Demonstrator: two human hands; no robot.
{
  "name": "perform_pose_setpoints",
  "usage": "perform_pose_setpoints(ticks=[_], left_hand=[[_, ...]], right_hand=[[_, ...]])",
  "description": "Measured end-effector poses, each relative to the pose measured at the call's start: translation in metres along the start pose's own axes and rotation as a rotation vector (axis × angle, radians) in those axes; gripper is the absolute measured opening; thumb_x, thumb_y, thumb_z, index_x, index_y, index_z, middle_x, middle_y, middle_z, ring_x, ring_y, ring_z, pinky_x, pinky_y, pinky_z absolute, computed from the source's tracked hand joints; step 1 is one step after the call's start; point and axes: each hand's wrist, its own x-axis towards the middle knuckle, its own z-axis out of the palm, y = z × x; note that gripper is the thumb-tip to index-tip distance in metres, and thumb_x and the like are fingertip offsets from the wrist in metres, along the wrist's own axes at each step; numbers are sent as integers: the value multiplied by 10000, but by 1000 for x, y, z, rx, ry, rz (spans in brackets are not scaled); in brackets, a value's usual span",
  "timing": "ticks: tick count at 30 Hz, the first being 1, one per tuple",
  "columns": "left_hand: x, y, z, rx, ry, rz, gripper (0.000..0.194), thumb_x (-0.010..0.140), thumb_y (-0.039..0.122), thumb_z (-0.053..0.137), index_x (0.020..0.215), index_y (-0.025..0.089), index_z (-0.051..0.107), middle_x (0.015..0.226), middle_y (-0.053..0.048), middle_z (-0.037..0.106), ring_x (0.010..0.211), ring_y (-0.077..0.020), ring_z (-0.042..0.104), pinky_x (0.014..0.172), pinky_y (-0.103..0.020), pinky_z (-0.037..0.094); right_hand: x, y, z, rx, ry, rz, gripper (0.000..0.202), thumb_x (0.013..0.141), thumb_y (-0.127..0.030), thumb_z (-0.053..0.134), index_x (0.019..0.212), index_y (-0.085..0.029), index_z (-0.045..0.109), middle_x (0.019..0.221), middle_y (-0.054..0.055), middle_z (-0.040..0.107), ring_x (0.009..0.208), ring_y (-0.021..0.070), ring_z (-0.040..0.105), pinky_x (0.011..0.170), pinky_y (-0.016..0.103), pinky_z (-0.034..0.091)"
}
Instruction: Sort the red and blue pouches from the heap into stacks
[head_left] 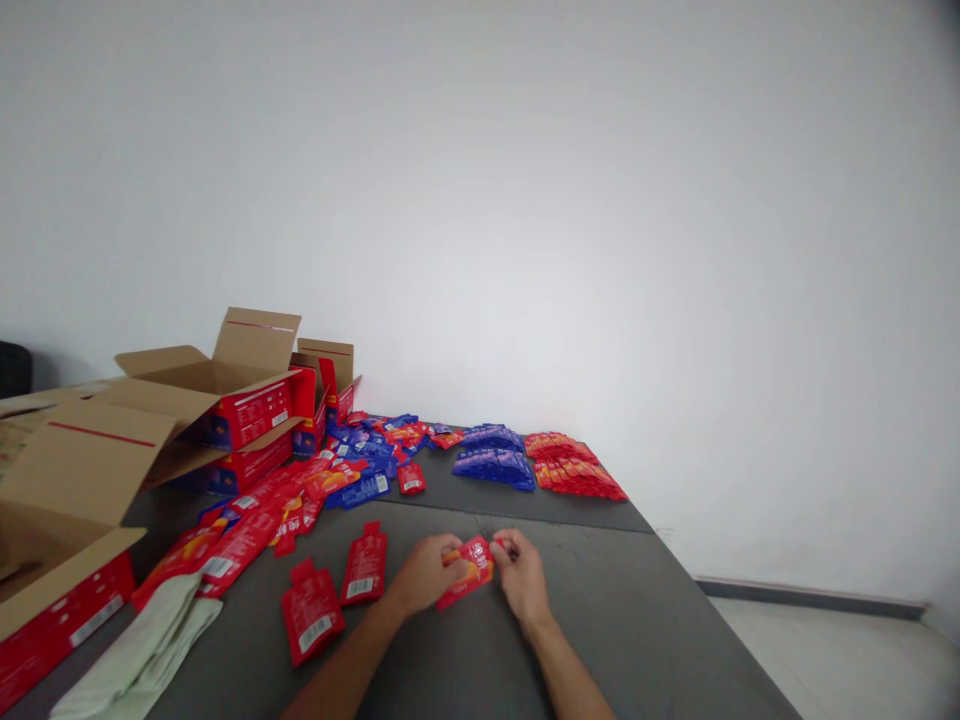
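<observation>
Between my two hands is a red pouch (pixel 474 569) with an orange picture and white lettering, held just above the dark table. My left hand (pixel 427 574) grips its left side, thumb across the front. The fingers of my right hand (pixel 520 577) pinch its narrow top end at the right. Left of my left hand, a red pouch (pixel 365 565) lies on the table with its barcode side up. Nearer to me lies another red pouch (pixel 312 612), its barcode also showing.
Open cardboard boxes (pixel 255 415) crowd the left side. Loose red and blue pouches (pixel 367 450) are heaped beside them. At the back stand overlapping rows of blue pouches (pixel 493 466) and red pouches (pixel 574 475). A folded pale cloth (pixel 142 650) lies front left. The table (pixel 637 620) ends at the right.
</observation>
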Motion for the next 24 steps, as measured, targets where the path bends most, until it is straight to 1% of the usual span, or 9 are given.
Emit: perform_pose_setpoints(ticks=[3,5,6,11,13,18,19,21,24], left_hand=[[-1,-1,3,-163,-129,-71,234,701,302,616,840,128,689,726,-10,684,639,-142,561,574,-232,358],[-1,-3,4,-253,-165,-93,212,669,284,634,794,120,685,678,-4,666,594,-130,544,544,-225,338],[0,-4,4,-293,-166,-100,206,658,283,644,777,118,683,664,-3,660,582,-125,540,538,-223,334],[1,-8,6,-399,-147,-126,249,623,315,711,762,110,682,671,-18,670,582,-125,562,549,-222,369],[0,-8,7,-427,-167,-141,267,622,322,721,776,107,685,670,-21,674,571,-129,573,548,-226,393],[-7,0,8,-597,-289,-234,388,691,435,687,906,112,704,778,-62,709,634,-177,645,585,-295,514],[-7,2,7,-631,-294,-251,407,702,454,682,917,109,704,788,-70,710,642,-180,652,592,-306,527],[-7,5,7,-679,-275,-274,425,706,475,692,911,102,695,780,-76,705,631,-174,651,597,-317,540],[-3,5,9,-772,-182,-282,435,706,481,715,916,104,664,796,-75,704,655,-171,663,652,-350,564]], right_hand=[[2,0,-1,85,104,46,300,750,-439,656,906,-185,622,629,-23,609,595,159,547,602,266,434],[1,-5,-1,147,140,61,320,736,-470,675,876,-190,609,616,-28,603,571,149,534,573,256,425],[0,-8,-1,183,137,71,335,732,-491,681,863,-192,608,621,-24,609,567,148,536,564,254,424],[-5,-16,-2,327,25,130,393,748,-551,675,899,-189,650,738,16,679,624,163,587,597,264,453],[-4,-13,-4,290,37,130,374,750,-544,675,851,-184,656,717,17,674,620,163,583,593,262,447],[0,-2,-5,118,192,104,356,732,-537,682,757,-183,641,651,5,646,591,155,550,561,248,416],[0,-2,-6,120,204,105,360,737,-542,677,760,-184,637,649,2,641,587,151,546,558,246,415],[-1,-4,-5,174,182,123,373,758,-555,664,805,-186,632,651,-4,634,579,145,542,548,242,413],[-6,-10,-3,298,94,203,410,779,-583,646,895,-190,625,679,-3,636,579,139,548,521,230,406]])
